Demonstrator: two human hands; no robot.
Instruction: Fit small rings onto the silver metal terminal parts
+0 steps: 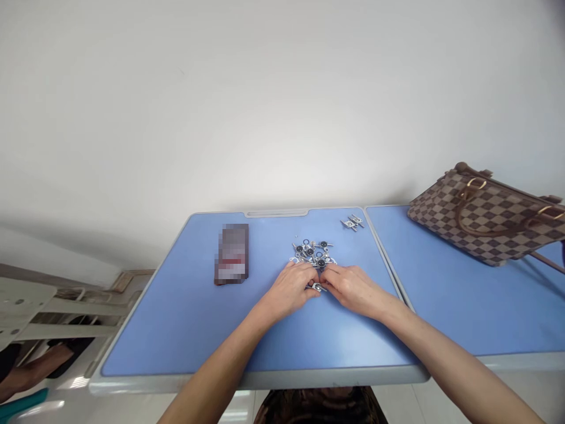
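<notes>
My left hand (289,288) and my right hand (353,290) lie palm down on the blue table top (176,330), fingertips meeting at the near edge of a pile of small metal fittings (312,253). These look like washers, rings and dark-centred pieces. A small silver metal part (316,287) shows between my fingers, but whether either hand grips it is hidden. A few similar fittings (352,222) lie apart near the far edge.
To the left lies a flat dark rectangular item (231,254), blurred out. A brown checkered handbag (485,215) with gold-toned fittings stands on a second blue table (463,312) to the right. A white wall rises behind. Pale furniture (53,312) stands at lower left.
</notes>
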